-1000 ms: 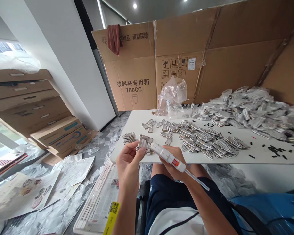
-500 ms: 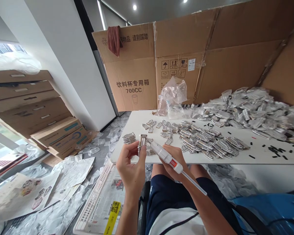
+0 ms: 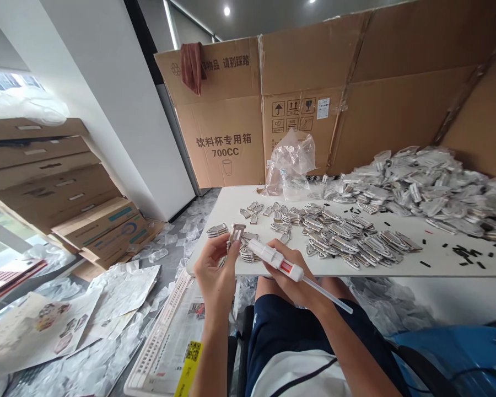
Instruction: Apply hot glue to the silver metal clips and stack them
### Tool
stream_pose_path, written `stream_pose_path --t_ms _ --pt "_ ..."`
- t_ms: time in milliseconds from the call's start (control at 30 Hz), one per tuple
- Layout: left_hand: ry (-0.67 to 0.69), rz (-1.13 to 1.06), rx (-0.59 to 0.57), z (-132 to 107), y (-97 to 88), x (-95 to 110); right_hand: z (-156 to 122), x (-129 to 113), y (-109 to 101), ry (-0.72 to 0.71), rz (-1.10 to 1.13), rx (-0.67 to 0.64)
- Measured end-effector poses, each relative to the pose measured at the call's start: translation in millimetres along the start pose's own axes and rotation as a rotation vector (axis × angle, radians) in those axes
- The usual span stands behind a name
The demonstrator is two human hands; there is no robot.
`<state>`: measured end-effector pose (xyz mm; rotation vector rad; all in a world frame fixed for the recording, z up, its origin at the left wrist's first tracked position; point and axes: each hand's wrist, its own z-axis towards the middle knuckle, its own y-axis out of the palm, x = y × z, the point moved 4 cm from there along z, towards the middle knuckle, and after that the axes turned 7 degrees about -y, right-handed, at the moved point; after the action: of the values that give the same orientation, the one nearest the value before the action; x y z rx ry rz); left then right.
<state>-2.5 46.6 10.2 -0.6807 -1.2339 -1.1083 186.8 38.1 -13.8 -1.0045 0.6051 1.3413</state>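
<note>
My left hand point(image 3: 220, 264) is closed, pinching a small silvery metal frame piece point(image 3: 237, 231) upright between thumb and fingers. Wrapped round a white pen-like tool point(image 3: 275, 259) with a red window and a thin translucent tail is my right hand point(image 3: 293, 273). The tool's front end points up and left toward the metal piece, with a small gap between them. Below and behind that tip sits a stack of similar metal pieces point(image 3: 250, 255), partly covered by the hands. Another neat stack of metal pieces point(image 3: 217, 230) stands at the table's left edge.
On the white table point(image 3: 231, 199) lies a heap of loose metal pieces point(image 3: 339, 234). Bagged pieces point(image 3: 421, 182) are piled at the back right, with black bits point(image 3: 465, 253) nearby. Cardboard point(image 3: 306, 71) walls the back. A white basket point(image 3: 165, 331) stands low at left.
My left hand has moved slightly left and down, tilting the metal piece. The tool's tip has come away from the piece, and the tool now lies at a flatter angle.
</note>
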Motion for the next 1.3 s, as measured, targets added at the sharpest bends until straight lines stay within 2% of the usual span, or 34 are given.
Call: stream_pose_path --t_ms 100,167,333,467,633,833,1067,1300 --pt "-0.235 -0.184 -0.048 4 4.0 -15 0 -3 -2 -0.04 -0.02 0.032" --pt "-0.301 -0.252 -0.09 6 6.2 -19 0 -5 -4 -0.059 -0.024 0.054" --pt "-0.339 -0.338 -0.224 4 12.6 -18 0 -5 -8 -0.065 -0.029 0.118" --pt "-0.304 -0.328 -0.295 -1 18.6 -14 0 -3 -7 -0.067 -0.018 0.124" --pt "-0.264 -0.314 -0.27 -2 19.6 -12 0 -3 -7 -0.062 -0.012 0.138" --pt "-0.295 -0.289 -0.139 1 12.9 -17 2 -3 -9 -0.081 -0.085 0.124" --pt "-0.248 -0.242 -0.03 3 8.7 -21 4 -3 -8 -0.147 -0.122 0.037" --pt "-0.229 -0.264 -0.02 3 6.9 -16 3 -2 -5 -0.2 -0.098 -0.063"
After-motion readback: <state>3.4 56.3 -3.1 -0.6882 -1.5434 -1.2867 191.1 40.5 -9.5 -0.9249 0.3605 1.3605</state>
